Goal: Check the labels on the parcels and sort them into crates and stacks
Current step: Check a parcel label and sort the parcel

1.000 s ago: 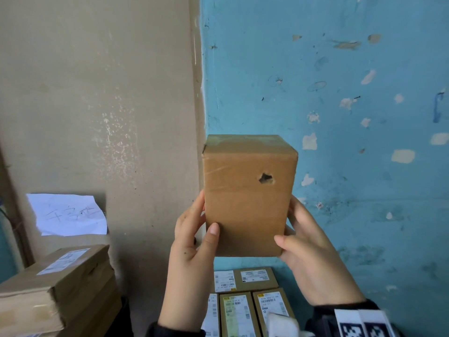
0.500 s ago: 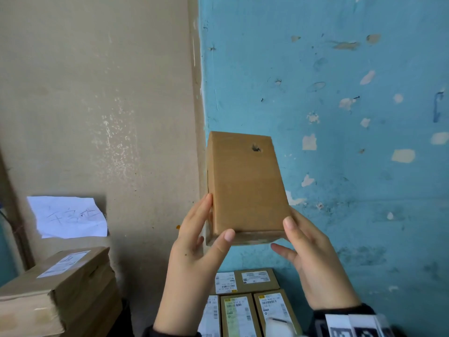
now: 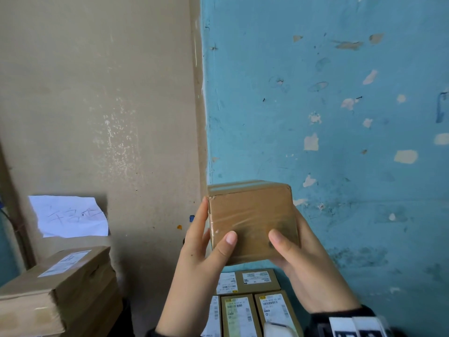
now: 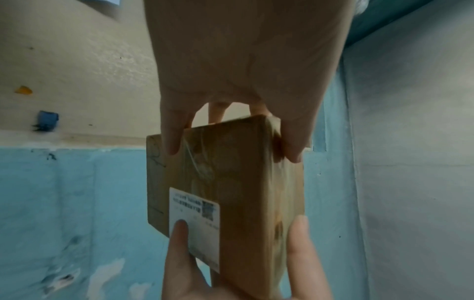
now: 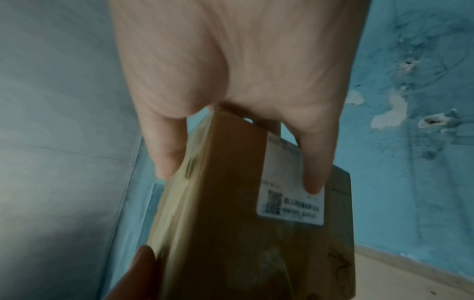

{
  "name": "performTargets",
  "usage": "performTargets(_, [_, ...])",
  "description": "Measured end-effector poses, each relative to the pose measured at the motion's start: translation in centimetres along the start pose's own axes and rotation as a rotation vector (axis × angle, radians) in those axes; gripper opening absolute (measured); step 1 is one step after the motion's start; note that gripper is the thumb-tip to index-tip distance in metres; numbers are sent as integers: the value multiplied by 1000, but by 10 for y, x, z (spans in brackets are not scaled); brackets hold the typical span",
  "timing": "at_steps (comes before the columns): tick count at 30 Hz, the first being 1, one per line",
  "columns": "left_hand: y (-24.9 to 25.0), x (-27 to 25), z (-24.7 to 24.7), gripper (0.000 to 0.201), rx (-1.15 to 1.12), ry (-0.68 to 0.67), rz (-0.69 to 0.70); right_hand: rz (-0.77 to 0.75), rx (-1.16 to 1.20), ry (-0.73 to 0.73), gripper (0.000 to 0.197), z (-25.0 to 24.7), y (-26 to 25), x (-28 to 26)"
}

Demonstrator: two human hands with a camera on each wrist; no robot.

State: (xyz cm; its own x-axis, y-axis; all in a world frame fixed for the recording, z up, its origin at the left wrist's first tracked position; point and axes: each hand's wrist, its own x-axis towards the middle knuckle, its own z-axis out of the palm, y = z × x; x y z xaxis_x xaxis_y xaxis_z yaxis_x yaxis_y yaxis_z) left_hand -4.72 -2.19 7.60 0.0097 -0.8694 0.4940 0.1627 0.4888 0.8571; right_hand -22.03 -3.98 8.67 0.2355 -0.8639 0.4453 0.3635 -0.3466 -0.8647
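Observation:
I hold a brown cardboard parcel [image 3: 250, 220] in the air in front of the wall corner, with its taped end face toward me. My left hand [image 3: 201, 249] grips its left side, thumb on the near face. My right hand [image 3: 301, 261] grips the right side the same way. In the left wrist view the parcel [image 4: 246, 182] carries a white label [image 4: 195, 215] on its far face, under my right fingers [image 4: 179, 243]. In the right wrist view a finger of my right hand [image 5: 243, 71] lies on that label [image 5: 290, 201]. Its print is too blurred to read.
A stack of flat brown cartons [image 3: 60, 283] stands at the lower left, below a white handwritten sheet [image 3: 70, 216] on the beige wall. Several labelled parcels [image 3: 250, 305] lie side by side under my hands. The blue wall [image 3: 340, 117] rises close behind.
Both hands have tipped the parcel from upright, long face toward me, until its taped end face looks at me, and it now sits lower.

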Motion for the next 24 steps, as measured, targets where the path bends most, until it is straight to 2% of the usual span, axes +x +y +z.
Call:
performTargets(6, [3, 1, -2, 86, 101, 7, 46, -12, -55, 15, 91, -3, -1, 1])
performTargets(10, [4, 1, -3, 84, 134, 14, 61, -40, -81, 40, 62, -4, -3, 0])
performTargets(15, [3, 0, -4, 83, 149, 33, 66, -38, -65, 55, 44, -1, 0, -3])
performTargets(17, [5, -2, -4, 83, 141, 24, 72, -39, -65, 51, 47, -1, 2, -3])
performTargets(20, [6, -4, -5, 82, 126, 14, 65, -50, -48, 34, 71, 1, 4, -4])
performTargets(24, [5, -6, -1, 82, 137, 1, 78, -65, 36, 47, 76, 2, 5, -4])
